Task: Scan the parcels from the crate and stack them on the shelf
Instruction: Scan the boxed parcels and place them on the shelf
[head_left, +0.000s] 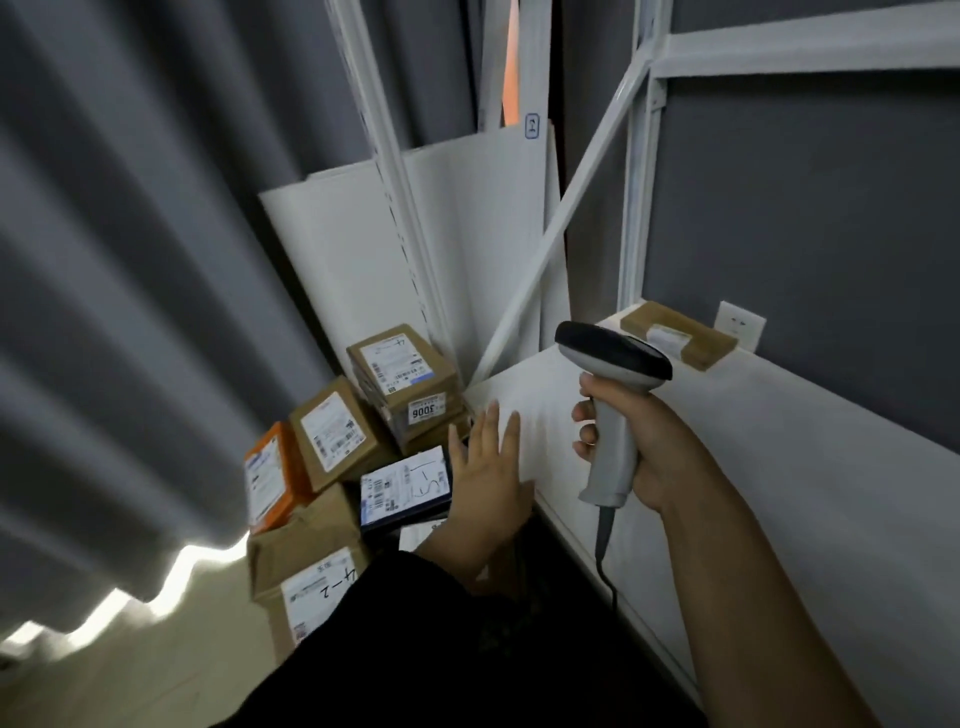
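A: Worked out which step was in hand?

B: Judged it as the reach for the next parcel to scan. Saw the left hand (485, 483) stretched out flat, fingers straight and a little spread, holding nothing, right at the edge of a dark parcel (405, 488) with a white label. Could not tell whether touching it or just above it.

A: And the right hand?

B: Found the right hand (644, 452) wrapped tight round the handle of the scanner (615, 436), held upright over the front of the shelf (779, 467). Aimed at no label, as far as could be judged.

A: Located the other parcels?

B: Counted 1 flat brown parcel (678, 335) lying at the far end of the shelf, near a wall socket (738, 325). Spotted at least 5 more heaped low down, left of the shelf, against a grey curtain (130, 260): the dark parcel, an orange parcel (267, 478) and several brown parcels (335, 434). Could not make out the crate itself.

A: So hardly begun?

B: Seemed early: only 1 shelved, a heap left. Called next for closing the fingers on the dark parcel, lifting it label-up and swinging the scanner round to face that label.
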